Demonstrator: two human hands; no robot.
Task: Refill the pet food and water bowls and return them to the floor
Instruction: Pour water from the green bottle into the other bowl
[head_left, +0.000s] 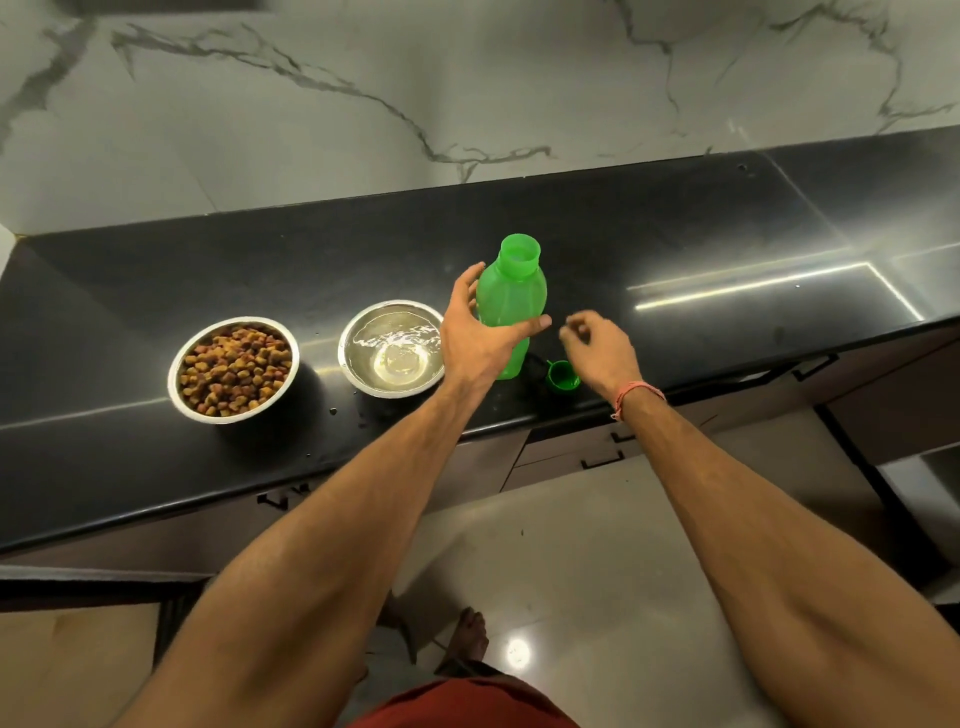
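Two bare forearms reach forward over the pale floor tiles to the glossy black worktop (675, 249). The left hand (480, 332) is spread, thumb and fingers straight on either side of the upright green plastic bottle (511, 306), apparently just off its sides rather than gripping. The bottle stands uncapped, long axis vertical, directly ahead of that palm. The right hand (597, 345) hovers loosely curled, holding nothing, just above and beside the small green cap (562, 375), which lies open side up at the bottle's foot. This hand is the nearer one for recapping. Left of the left hand, touching nothing, sits the round steel bowl of water (393, 348), filled; farther left is the round steel bowl of brown kibble (234, 369), heaped. Both bowls look ready for the floor.
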